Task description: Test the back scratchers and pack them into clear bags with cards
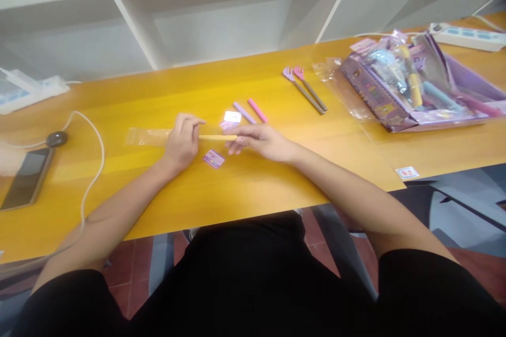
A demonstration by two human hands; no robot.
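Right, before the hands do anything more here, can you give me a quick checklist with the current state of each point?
1. Both hands at the yellow rod: ok, left hand and right hand at opposite ends.
2. Rod free of the clear wrapper: cannot tell, the left hand hides that end.
3. Cards all on one side of the rod: not ok, purple card on the near side, white card beyond.
4. Forked rods away from the hands: ok.
5. White cable off the left forearm: cannot tell, they cross in view.
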